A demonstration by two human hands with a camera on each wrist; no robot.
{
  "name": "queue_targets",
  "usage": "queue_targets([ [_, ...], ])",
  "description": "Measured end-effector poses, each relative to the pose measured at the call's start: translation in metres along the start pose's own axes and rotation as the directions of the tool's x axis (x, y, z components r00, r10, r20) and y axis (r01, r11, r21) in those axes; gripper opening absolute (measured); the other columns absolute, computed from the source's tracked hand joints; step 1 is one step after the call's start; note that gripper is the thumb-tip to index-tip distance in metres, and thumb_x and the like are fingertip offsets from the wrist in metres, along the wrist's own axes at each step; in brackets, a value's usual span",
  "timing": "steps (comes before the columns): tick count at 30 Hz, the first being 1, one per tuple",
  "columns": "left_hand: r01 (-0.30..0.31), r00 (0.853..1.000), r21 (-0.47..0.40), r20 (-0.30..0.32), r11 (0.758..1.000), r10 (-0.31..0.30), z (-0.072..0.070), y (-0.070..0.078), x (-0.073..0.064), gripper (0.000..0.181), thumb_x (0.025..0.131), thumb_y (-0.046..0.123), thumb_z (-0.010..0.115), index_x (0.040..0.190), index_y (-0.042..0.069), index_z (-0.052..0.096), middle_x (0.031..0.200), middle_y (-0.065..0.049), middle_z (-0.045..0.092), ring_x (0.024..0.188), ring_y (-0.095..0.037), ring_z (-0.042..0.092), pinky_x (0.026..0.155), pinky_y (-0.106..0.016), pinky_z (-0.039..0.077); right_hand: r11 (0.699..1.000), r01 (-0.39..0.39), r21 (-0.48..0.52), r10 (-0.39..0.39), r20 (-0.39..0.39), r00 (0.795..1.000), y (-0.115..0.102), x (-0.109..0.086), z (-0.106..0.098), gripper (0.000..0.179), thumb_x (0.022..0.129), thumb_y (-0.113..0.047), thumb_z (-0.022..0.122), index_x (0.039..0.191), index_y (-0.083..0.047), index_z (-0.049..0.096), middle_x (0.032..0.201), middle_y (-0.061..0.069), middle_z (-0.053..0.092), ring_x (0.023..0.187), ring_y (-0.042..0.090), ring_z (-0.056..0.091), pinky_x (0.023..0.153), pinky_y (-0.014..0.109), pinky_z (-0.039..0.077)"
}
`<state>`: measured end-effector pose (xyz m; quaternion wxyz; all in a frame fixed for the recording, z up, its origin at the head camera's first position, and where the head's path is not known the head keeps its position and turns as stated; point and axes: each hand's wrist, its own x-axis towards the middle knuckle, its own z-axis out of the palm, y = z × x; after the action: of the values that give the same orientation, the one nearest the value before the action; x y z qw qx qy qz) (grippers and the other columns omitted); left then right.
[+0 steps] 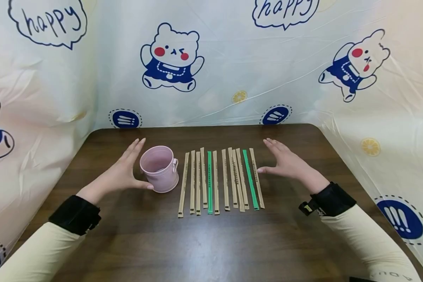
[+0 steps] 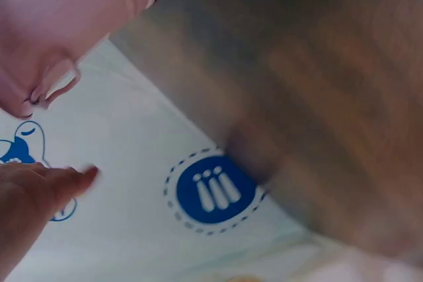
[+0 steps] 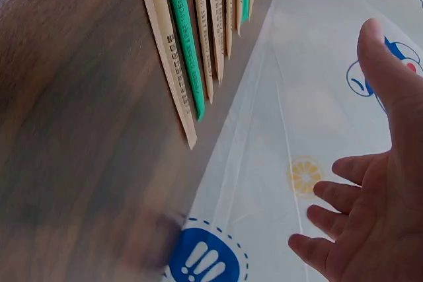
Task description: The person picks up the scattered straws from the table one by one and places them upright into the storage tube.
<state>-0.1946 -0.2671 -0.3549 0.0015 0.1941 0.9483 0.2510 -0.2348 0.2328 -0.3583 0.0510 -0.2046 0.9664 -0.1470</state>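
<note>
A small pink bucket (image 1: 163, 179) with a handle on its side stands upright on the table. My left hand (image 1: 121, 169) is spread around its left side, thumb by its lower front; in the left wrist view the bucket (image 2: 66, 18) shows apart from the fingertips. To its right lies a row of several thin tan sticks (image 1: 184, 184) with printed text. Two green sticks (image 1: 209, 182) are among them, one near the row's middle and one near its right end. Just right of the row, my right hand (image 1: 289, 161) holds nothing, its thumb pointing at the last tan stick.
The dark wooden table (image 1: 197, 246) has rounded far corners. A pale printed sheet (image 1: 225, 58) with bears and lettering hangs behind it and along both sides. Black bands (image 1: 333, 199) circle both wrists over cream sleeves.
</note>
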Motion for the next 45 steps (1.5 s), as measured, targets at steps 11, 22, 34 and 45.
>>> queue_targets([
  [11,0.058,0.995,-0.379,-0.059,0.924,-0.086,0.03,-0.017,0.003,0.141,0.074,0.011,0.092,0.162,0.015,-0.017,0.167,-0.031,0.017,0.149,-0.054,0.029,0.113,-0.069,0.033,0.976,-0.163,0.148,0.162,0.015,0.987,0.001,0.03,0.015,0.071,0.098,-0.032,0.068,0.149,0.01,0.041,0.146,0.035,0.051,0.134,0.047,0.051,0.111,0.059,0.044],
  [22,0.149,0.986,-0.333,-0.015,0.931,-0.163,0.033,-0.014,0.014,0.133,0.075,0.021,0.092,0.164,0.008,-0.007,0.161,-0.034,0.029,0.145,-0.052,0.035,0.115,-0.071,0.029,0.918,-0.356,0.174,0.331,0.156,0.931,0.005,0.07,0.021,0.032,0.096,-0.026,0.068,0.079,-0.001,0.061,0.068,0.006,0.054,0.07,0.021,0.056,0.069,0.034,0.049],
  [34,0.162,0.982,-0.312,-0.041,0.936,-0.184,0.039,-0.008,0.021,0.112,0.078,0.022,0.09,0.159,-0.001,0.016,0.151,-0.031,0.042,0.135,-0.047,0.046,0.114,-0.065,0.036,0.789,-0.574,0.218,0.503,0.307,0.808,-0.006,0.096,0.028,0.036,0.096,-0.02,0.068,0.116,0.009,0.061,0.081,0.013,0.055,0.055,0.015,0.057,0.054,0.026,0.053],
  [45,0.142,0.984,-0.327,-0.057,0.934,-0.169,0.042,-0.011,0.019,0.107,0.079,0.02,0.089,0.157,-0.003,0.019,0.149,-0.031,0.045,0.134,-0.047,0.047,0.113,-0.064,0.036,0.787,-0.606,0.112,0.551,0.314,0.774,-0.023,0.099,0.038,0.021,0.099,-0.013,0.057,0.107,0.005,0.064,0.095,0.014,0.058,0.058,0.016,0.046,0.058,0.028,0.04],
])
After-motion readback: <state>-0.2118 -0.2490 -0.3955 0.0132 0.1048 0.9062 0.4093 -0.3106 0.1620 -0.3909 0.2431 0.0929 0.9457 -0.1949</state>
